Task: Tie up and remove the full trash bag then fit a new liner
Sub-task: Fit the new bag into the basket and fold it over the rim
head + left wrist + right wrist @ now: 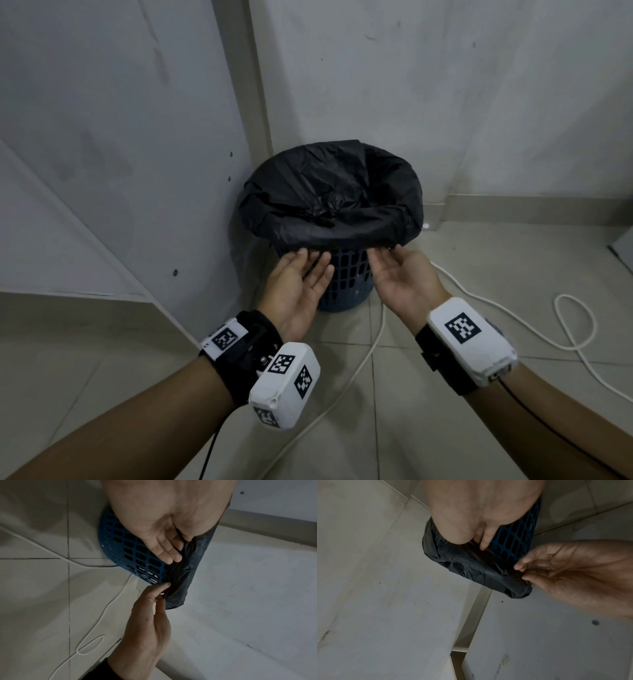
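Observation:
A blue perforated bin (349, 274) stands in a corner, lined with a black trash bag (329, 205) folded over its rim. Both hands are palm-up under the bag's near hem. My left hand (313, 255) keeps its fingers (168, 553) straight, their tips tucked against the hem. My right hand (383, 251) has its fingers curled and pinches the hem's edge, as the left wrist view shows (163, 592). The right wrist view shows the bag (471, 563) wrapped round the rim, with the left hand (520, 570) touching it. The inside of the bag shows only crumpled black plastic.
A white cable (359, 370) runs across the tiled floor past the bin and loops at the right (575, 325). A white cabinet panel (102, 171) stands close on the left, and the wall (479, 102) is right behind the bin.

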